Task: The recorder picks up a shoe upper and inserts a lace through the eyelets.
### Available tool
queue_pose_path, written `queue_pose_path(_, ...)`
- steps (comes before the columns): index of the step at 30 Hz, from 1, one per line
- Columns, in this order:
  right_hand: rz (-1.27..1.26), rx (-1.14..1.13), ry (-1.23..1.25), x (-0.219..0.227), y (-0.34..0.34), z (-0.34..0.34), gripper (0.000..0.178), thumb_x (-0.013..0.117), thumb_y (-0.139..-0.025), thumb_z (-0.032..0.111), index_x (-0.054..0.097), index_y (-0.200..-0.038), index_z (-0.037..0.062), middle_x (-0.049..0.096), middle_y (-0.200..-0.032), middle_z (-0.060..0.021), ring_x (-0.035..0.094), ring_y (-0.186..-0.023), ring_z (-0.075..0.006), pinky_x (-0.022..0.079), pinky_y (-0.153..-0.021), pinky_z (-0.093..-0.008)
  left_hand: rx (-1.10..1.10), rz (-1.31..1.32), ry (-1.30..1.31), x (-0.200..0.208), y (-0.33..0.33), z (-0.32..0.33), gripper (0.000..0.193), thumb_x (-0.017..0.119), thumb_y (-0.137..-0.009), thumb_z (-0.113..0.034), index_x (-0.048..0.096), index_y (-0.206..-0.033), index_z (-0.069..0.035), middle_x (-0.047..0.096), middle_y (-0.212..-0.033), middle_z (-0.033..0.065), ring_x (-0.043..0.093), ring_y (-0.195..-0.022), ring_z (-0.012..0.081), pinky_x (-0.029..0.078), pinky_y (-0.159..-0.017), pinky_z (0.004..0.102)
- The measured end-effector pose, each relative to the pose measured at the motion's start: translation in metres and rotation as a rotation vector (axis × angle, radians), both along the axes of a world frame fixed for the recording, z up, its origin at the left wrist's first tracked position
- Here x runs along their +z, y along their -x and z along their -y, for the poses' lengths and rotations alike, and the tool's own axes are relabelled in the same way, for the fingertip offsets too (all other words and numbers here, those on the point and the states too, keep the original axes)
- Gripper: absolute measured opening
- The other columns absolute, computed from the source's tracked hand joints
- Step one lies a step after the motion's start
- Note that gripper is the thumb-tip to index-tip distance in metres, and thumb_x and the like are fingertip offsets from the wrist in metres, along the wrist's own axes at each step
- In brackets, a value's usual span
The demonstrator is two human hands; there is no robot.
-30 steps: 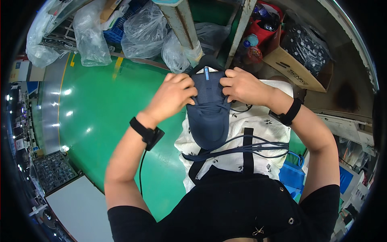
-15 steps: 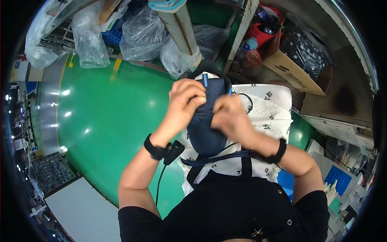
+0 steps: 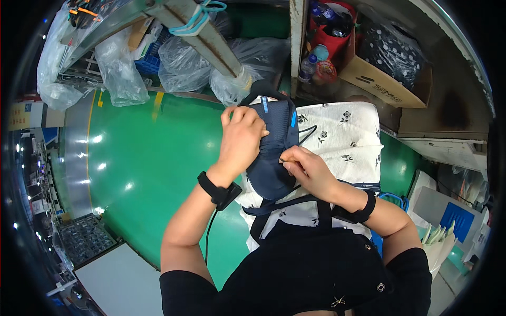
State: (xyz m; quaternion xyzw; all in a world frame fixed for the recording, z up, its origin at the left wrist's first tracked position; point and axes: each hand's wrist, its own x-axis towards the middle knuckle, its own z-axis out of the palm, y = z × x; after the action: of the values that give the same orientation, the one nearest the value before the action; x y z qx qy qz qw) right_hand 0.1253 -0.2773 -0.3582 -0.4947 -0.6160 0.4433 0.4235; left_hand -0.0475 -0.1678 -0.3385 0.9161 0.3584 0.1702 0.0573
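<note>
A dark navy shoe (image 3: 271,176) rests on my lap, its rounded toe pointing toward me and a blue label on its tongue. My left hand (image 3: 241,138) is closed around the shoe's left side, thumb over the ribbed upper. At the shoe's right side, my right hand (image 3: 310,169) pinches the end of a thin dark shoelace (image 3: 283,160) between thumb and forefinger. Another stretch of lace loops out over the cloth to the right. Under the shoe lies a white cloth with black roses (image 3: 345,134), draped over my lap.
Ahead stands a metal post (image 3: 203,42) with blue ties, beside clear plastic bags (image 3: 184,63). A cardboard box (image 3: 387,87) and a red container (image 3: 329,39) sit on a shelf at the upper right. A white tabletop (image 3: 121,279) lies at lower left, above a green floor (image 3: 158,168).
My right hand, blurred before, has moved slightly right and down and now pinches the lace end clearly. My left hand stays on the shoe. The view has shifted slightly.
</note>
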Motion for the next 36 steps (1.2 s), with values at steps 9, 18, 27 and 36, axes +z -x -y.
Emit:
queue_pose_path(9,-0.250,-0.028,0.294,0.008,-0.028,-0.011,0.006,0.057,-0.090,0.005,0.057,-0.095,0.0012,0.061,-0.073,-0.0019,0.056,-0.066,-0.0062,0.043,-0.059,-0.0221,0.044,0.044,0.170,0.013,0.011,-0.017,0.037,0.078,-0.066,-0.020,0.060,-0.096,-0.010,0.057,-0.101,0.0067,0.051,-0.106,0.0296,0.036,-0.093,0.0449)
queue_pose_path(18,-0.275,-0.076,0.304,-0.002,-0.028,-0.031,0.009,0.058,-0.091,0.004,0.061,-0.097,-0.0008,0.065,-0.081,-0.0032,0.061,-0.075,-0.0071,0.046,-0.065,-0.0203,-0.079,-0.254,0.049,0.014,-0.012,-0.002,0.011,0.065,-0.075,-0.010,0.061,-0.085,-0.006,0.056,-0.089,0.0074,0.053,-0.100,0.0269,0.034,-0.095,0.0469)
queue_pose_path(27,-0.152,-0.182,0.133,-0.006,-0.035,-0.042,0.007,0.062,-0.083,0.007,0.063,-0.088,0.0037,0.066,-0.078,-0.0052,0.060,-0.077,-0.0180,0.047,-0.071,-0.0293,-0.143,-0.170,-0.016,0.012,-0.020,0.007,0.016,0.066,-0.075,-0.011,0.063,-0.091,-0.007,0.059,-0.093,0.0055,0.055,-0.100,0.0234,0.034,-0.095,0.0468)
queue_pose_path(36,0.479,-0.137,-0.414,-0.005,-0.018,-0.071,0.005,0.065,-0.076,0.007,0.062,-0.080,0.0083,0.053,-0.083,-0.0035,0.050,-0.083,-0.0232,0.041,-0.073,-0.0353,0.129,0.248,0.285,-0.011,-0.020,-0.020,0.005,0.059,-0.082,-0.003,0.056,-0.086,-0.001,0.056,-0.081,0.0129,0.056,-0.074,0.0304,0.044,-0.068,0.0373)
